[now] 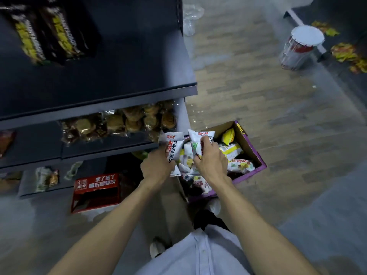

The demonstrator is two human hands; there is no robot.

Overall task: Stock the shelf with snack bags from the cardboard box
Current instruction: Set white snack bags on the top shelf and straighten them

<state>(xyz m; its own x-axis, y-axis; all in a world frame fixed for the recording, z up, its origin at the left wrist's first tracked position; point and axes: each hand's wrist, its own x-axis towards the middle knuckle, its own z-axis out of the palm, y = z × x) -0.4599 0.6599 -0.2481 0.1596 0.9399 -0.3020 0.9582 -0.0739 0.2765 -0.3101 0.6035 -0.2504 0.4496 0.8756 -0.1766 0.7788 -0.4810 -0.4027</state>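
Head view, looking down: the wooden floor (pixel 278 116) runs open to the right of the dark shelf (pixel 99 108), whose boards step out toward the person. The upper board's front edge overhangs the one below. That upper board carries dark packs with yellow print (pixel 49 32) at its far left, and open surface runs from there to its right corner. The board below holds clear bags of pastries (pixel 123 122) up to its right end.

The cardboard box (pixel 256 153), purple outside, stands on the floor just off the shelf's right corner, its top open and loose snack bags (pixel 232 151) piled inside. A red carton (pixel 95 193) sits on the floor at the foot of the shelf, left of the box. A white-lidded canister (pixel 299 46) stands well apart at the far right.

Both hands are raised over the box's left rim, near the middle board's right corner. The left hand (pixel 156 165) grips a white snack bag (pixel 174 143) upright, its fingers (pixel 164 147) wrapped round the lower half and the bag's top just beside the shelf edge. The right hand (pixel 210 161) grips a second white bag (pixel 198 139) the same way, its fingers (pixel 206 143) curled over the front. The two bags stand side by side; whether they touch cannot be told. Both bare forearms reach forward and converge, backs of the hands facing up.
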